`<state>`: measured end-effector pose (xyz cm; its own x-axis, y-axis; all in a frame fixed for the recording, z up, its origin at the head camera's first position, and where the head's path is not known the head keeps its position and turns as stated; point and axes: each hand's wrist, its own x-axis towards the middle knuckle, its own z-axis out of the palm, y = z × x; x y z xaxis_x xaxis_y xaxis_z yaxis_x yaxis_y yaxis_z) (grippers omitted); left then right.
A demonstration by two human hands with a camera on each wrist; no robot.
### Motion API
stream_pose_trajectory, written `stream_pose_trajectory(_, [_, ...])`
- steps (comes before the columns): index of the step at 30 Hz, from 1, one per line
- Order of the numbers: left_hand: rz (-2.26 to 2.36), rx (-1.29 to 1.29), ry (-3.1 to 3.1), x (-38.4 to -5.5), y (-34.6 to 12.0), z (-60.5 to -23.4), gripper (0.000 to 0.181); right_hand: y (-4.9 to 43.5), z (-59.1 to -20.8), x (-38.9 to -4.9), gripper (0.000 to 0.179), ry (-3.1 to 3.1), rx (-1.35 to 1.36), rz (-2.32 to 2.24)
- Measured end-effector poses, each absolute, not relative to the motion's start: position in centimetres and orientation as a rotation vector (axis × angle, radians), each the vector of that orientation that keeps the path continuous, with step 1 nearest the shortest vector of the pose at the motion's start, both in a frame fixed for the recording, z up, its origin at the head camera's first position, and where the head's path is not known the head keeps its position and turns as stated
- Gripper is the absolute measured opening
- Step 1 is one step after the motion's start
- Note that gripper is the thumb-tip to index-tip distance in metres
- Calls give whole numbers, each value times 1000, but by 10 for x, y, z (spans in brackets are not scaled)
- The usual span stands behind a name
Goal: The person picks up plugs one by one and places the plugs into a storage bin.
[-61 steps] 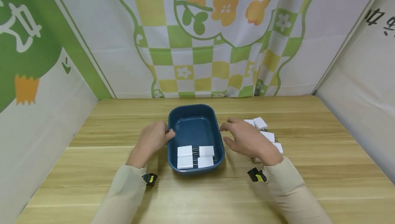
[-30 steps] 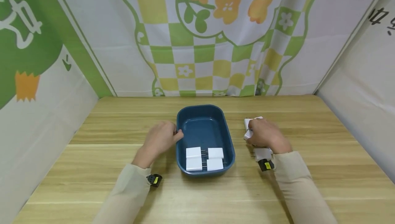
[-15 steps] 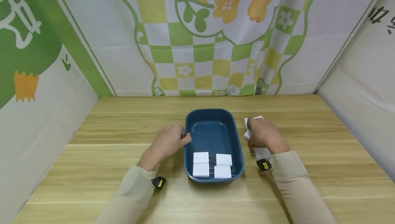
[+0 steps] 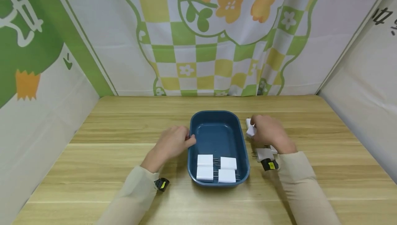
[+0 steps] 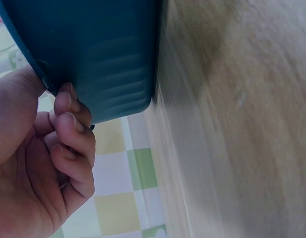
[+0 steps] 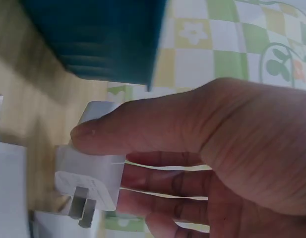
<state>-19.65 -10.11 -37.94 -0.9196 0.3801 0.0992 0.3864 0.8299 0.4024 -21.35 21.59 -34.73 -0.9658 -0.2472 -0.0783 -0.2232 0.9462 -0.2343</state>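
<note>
My left hand (image 4: 173,141) pinches the left rim of a dark blue rectangular bin (image 4: 243,139), thumb over the edge and fingers curled outside it. Several white plug chargers (image 4: 205,173) lie in the bin's near end, their prongs pointing right or left. Right of the bin, my right hand (image 4: 269,131) pinches a white charger (image 6: 91,171) between thumb and fingers. Two metal prongs show on that charger in the right wrist view. Another white charger (image 4: 264,154) lies on the table close to the right wrist. The hand partly hides the loose chargers.
The wooden table (image 4: 108,170) carries everything. Behind it hangs a green and yellow checked curtain (image 4: 214,52). White side panels stand at left and right. One more charger (image 4: 249,123) lies just beyond the right fingers.
My left hand has shifted the bin to the right, with its chargers inside. The right hand moved from beside the bin to the loose chargers and now holds one.
</note>
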Motion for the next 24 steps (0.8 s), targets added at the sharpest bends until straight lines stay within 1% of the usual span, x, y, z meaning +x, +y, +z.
stream_pose_trajectory(7, [-665, -608, -3006, -197, -100, -380, 44, 217, -328, -203, 41, 3094, -429, -420])
stream_pose_trajectory(14, [-672, -590, -3009, -195, -100, -378, 43, 205, -311, -189, 40, 3167, -563, -489])
stream_pose_trajectory(19, [-682, -582, -3008, -195, -99, -378, 43, 190, -309, -182, 41, 3169, -645, -494])
stream_pose_trajectory(24, [-683, -581, -3007, -195, -99, -378, 43, 175, -314, -178, 42, 3143, -753, -456])
